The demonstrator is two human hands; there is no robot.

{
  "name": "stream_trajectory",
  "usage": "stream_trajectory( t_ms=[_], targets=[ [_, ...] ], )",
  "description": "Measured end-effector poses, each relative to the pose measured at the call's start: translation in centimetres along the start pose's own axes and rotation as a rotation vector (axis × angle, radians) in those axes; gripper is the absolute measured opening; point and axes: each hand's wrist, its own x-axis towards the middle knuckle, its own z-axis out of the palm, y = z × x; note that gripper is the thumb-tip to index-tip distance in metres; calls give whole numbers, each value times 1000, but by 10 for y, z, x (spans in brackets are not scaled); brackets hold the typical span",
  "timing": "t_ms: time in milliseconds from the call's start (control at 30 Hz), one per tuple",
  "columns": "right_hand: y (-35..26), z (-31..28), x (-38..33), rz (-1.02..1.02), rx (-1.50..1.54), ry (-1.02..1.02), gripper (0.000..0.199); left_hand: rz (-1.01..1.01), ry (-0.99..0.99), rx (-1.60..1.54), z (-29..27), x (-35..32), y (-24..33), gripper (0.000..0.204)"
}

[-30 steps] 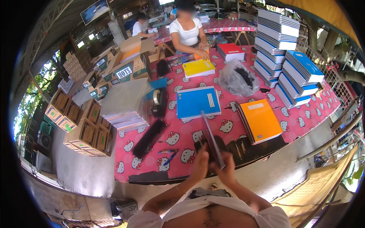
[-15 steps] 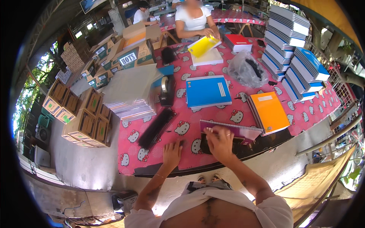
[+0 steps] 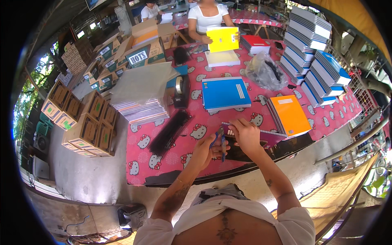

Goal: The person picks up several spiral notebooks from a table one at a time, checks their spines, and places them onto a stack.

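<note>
Blue-handled pliers (image 3: 223,148) are gripped in my left hand (image 3: 203,152), their metal jaws pointing away from me beside the left end of the spiral binding. A purple spiral notebook (image 3: 272,136) lies at the near edge of the table, partly covered by my right hand (image 3: 246,134). The fingers of that hand are bent and pressed together at the notebook's bound edge; whether they pinch the wire end cannot be made out. Just right of it is a stack of orange notebooks (image 3: 290,116). Beyond my hands lie blue notebooks (image 3: 226,94).
Left on the pink patterned table (image 3: 139,163) are black binding coils (image 3: 169,132), a tape dispenser (image 3: 180,93) and a stack under clear sheets (image 3: 141,87). Tall notebook stacks (image 3: 304,45) and a plastic bag (image 3: 267,73) stand right. Opposite, a person holds a yellow cover (image 3: 222,39).
My left hand has come right from the table and now holds pliers. My right hand has shifted slightly up and right along the notebook. The person opposite has raised the yellow cover upright.
</note>
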Motion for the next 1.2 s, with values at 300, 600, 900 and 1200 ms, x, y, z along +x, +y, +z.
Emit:
stream_trajectory(
  t_ms=[300, 600, 900, 1200],
  targets=[
    [3, 0, -6, -53, -23, 24, 15, 739, 296, 1617, 20, -8, 10, 32],
    [25, -74, -2, 86, -143, 119, 26, 497, 296, 1901, -108, -5, -38, 41],
    [356, -130, -125, 803, -258, 78, 43, 788, -349, 1750, 111, 73, 30, 31],
    [469, -128, -206, 804, 175, -7, 41, 712, -102, 1011, 220, 220, -19, 64]
  ],
)
